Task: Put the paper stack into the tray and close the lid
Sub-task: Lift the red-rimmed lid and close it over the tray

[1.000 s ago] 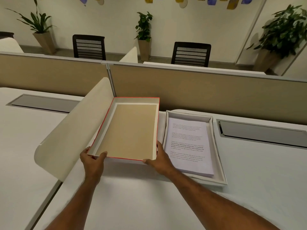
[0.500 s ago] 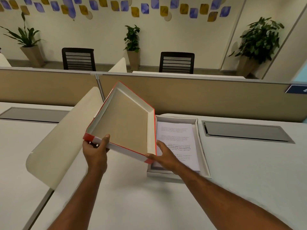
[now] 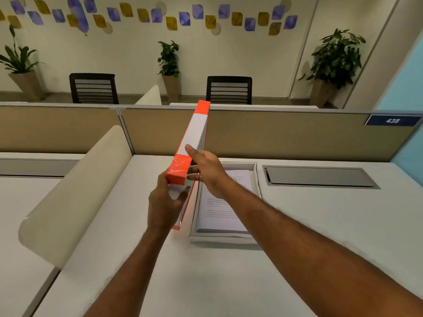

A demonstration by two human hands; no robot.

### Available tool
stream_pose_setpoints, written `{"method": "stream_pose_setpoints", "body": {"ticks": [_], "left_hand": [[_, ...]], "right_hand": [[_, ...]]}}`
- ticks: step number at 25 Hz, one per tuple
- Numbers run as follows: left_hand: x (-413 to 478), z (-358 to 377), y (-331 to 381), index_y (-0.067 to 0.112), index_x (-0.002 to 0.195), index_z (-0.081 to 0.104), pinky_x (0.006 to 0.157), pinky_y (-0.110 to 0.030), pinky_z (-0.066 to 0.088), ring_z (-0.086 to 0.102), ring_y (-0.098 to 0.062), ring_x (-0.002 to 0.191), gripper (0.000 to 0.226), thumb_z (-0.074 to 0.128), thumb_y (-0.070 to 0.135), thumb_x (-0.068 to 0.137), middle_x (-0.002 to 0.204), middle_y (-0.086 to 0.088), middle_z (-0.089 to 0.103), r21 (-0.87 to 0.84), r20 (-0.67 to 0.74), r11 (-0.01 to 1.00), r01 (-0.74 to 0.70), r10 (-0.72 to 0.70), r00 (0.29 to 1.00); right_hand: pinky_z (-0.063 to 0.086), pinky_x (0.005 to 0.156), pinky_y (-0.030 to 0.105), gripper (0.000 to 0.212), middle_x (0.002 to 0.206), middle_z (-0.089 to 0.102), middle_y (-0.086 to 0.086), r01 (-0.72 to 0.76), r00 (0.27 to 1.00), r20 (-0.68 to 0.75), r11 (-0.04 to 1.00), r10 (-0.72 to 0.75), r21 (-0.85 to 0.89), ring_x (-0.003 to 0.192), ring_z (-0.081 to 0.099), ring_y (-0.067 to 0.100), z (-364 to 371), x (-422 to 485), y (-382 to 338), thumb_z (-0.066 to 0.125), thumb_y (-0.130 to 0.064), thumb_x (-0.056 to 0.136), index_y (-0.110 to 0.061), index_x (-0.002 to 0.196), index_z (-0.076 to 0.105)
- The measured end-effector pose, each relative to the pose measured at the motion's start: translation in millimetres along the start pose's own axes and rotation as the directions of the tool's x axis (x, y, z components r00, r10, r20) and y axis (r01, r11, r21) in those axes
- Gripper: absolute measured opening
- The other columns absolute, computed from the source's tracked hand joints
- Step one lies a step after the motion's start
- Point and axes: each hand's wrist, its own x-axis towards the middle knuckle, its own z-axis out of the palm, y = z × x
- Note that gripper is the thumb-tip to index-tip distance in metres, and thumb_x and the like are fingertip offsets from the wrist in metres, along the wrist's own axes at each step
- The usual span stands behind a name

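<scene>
Landmark: shallow white rectangular cardboard tray (image 3: pixel 223 236), flat on the white desk (image 3: pixel 320 236), uncovered.

Stack of white printed paper sheets (image 3: pixel 225 202) lies inside the tray, text side up; the right forearm crosses over its upper part.

White cardboard lid with orange-red corners and edging (image 3: pixel 194 136) is held in the air just left of the tray, turned up on edge, so only its narrow side wall faces the camera. Its far end rises level with the top of the tan partition panel (image 3: pixel 286 136) behind the tray.

Left hand (image 3: pixel 163 205): left of the tray, clasped on the lid's near lower corner, thumb on the near face, fingers hidden behind.

Right hand (image 3: pixel 207 171): above the tray's far-left corner, thumb on the lid's white side wall, fingers curled around the lid's right edge.

Curved cream divider (image 3: pixel 75 191) stands well left of the tray.
</scene>
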Motion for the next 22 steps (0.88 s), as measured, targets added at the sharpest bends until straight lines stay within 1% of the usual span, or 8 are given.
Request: {"method": "stream_pose_setpoints", "body": {"ticks": [3,7,11,13,14,17,19,22], "left_hand": [[-12,15,10,0.011,0.132,0.046,0.080,-0.032,0.052,0.071,-0.037,0.092,0.070,0.082,0.026,0.075,0.115,-0.016,0.070,0.061,0.075,0.994,-0.086,0.082,0.994],[-16,31,25,0.010,0.139,0.046,0.085,-0.043,0.056,0.070,-0.036,0.099,0.074,0.080,0.026,0.076,0.124,-0.014,0.068,0.118,0.160,0.977,-0.176,0.156,0.975],[-20,41,27,0.024,0.144,0.037,0.094,-0.036,0.050,0.059,-0.016,0.117,0.089,0.073,0.060,0.070,0.142,0.009,0.052,0.110,0.369,0.976,-0.185,0.133,0.920],[-14,38,15,0.028,0.141,0.038,0.096,-0.032,0.045,0.051,-0.009,0.121,0.091,0.060,0.077,0.068,0.142,0.016,0.046,0.038,0.414,0.999,-0.008,-0.009,0.910],[-9,37,4,0.026,0.140,0.039,0.098,-0.035,0.043,0.050,-0.015,0.125,0.090,0.054,0.080,0.069,0.145,0.008,0.046,0.019,0.407,0.989,0.146,-0.141,0.903],[4,37,-30,0.015,0.148,0.029,0.103,-0.052,0.041,0.044,-0.037,0.134,0.094,0.045,0.075,0.078,0.155,-0.014,0.035,0.150,0.444,0.845,0.513,-0.521,0.729],[1,40,-44,0.010,0.144,0.037,0.102,-0.055,0.045,0.052,-0.038,0.126,0.089,0.045,0.072,0.081,0.148,-0.019,0.044,0.192,0.528,0.799,0.569,-0.573,0.626],[-8,45,-49,0.024,0.105,0.062,0.091,-0.052,0.055,0.067,-0.025,0.096,0.049,0.045,0.064,0.083,0.110,-0.006,0.067,-0.013,0.590,0.757,0.653,-0.522,0.616]], "right_hand": [[0.055,0.094,0.048,0.065,0.126,0.063,0.012,-0.079,0.988,-0.134,0.996,0.082,0.030,0.111,0.063,0.030,-5,1,-3,0.073,-0.043,0.081,-0.008,0.130,0.048],[0.054,0.090,0.040,0.063,0.129,0.059,0.007,-0.095,0.951,-0.290,0.994,0.107,0.055,0.113,0.059,0.028,-23,-2,12,0.076,-0.031,0.080,-0.011,0.131,0.045],[0.055,0.092,0.043,0.054,0.130,0.060,0.008,-0.095,0.921,-0.375,0.995,0.101,0.036,0.112,0.061,0.029,-54,-7,32,0.069,-0.026,0.085,-0.014,0.132,0.045],[0.056,0.092,0.045,0.052,0.127,0.062,0.009,-0.097,0.918,-0.380,0.993,0.112,0.059,0.110,0.063,0.028,-75,-8,42,0.068,-0.025,0.086,-0.014,0.132,0.047],[0.057,0.091,0.045,0.050,0.125,0.063,0.009,-0.103,0.917,-0.378,0.992,0.124,0.075,0.108,0.064,0.028,-85,-9,47,0.068,-0.025,0.086,-0.014,0.131,0.048],[0.057,0.089,0.045,0.047,0.122,0.065,0.007,-0.115,0.914,-0.378,0.987,0.148,0.109,0.105,0.066,0.028,-109,-11,60,0.067,-0.031,0.087,-0.017,0.129,0.049],[0.057,0.089,0.044,0.047,0.121,0.066,0.007,-0.126,0.912,-0.379,0.987,0.155,0.099,0.103,0.068,0.028,-121,-11,69,0.065,-0.035,0.089,-0.017,0.129,0.050],[0.058,0.088,0.044,0.044,0.119,0.068,0.008,-0.147,0.906,-0.388,0.986,0.167,0.081,0.100,0.070,0.028,-138,-9,81,0.063,-0.036,0.090,-0.015,0.128,0.052]]}}
